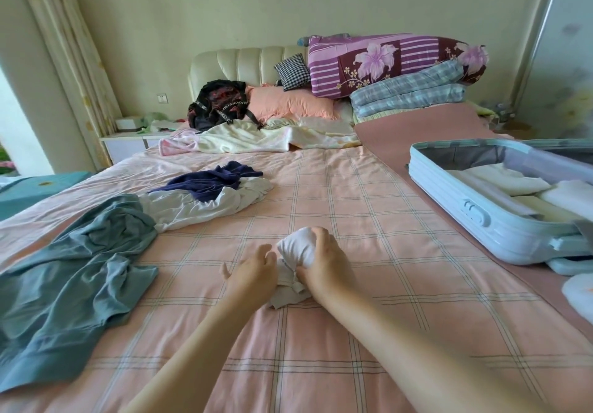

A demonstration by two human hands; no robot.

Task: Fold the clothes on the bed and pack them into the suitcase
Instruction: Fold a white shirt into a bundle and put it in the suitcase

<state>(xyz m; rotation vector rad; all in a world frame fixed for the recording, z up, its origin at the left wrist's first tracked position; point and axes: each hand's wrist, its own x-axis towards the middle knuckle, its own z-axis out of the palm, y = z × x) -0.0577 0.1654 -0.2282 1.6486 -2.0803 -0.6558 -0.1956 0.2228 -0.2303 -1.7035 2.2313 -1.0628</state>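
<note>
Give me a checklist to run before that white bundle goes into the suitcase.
1. Right hand grips the white bundle: ok.
2. Left hand holds it too: cannot tell; its fingers sit at the bundle's edge.
3. Bundle fully rolled: not ok; a loose tail lies flat on the bed sheet.
4. Suitcase open: ok; it lies open on the bed, to the right.
5. Room left inside: cannot tell; folded white items fill the visible part, and the frame cuts off the rest.
6. Other clothes folded: not ok; the grey-blue garment and the white and navy garment lie crumpled.
</note>
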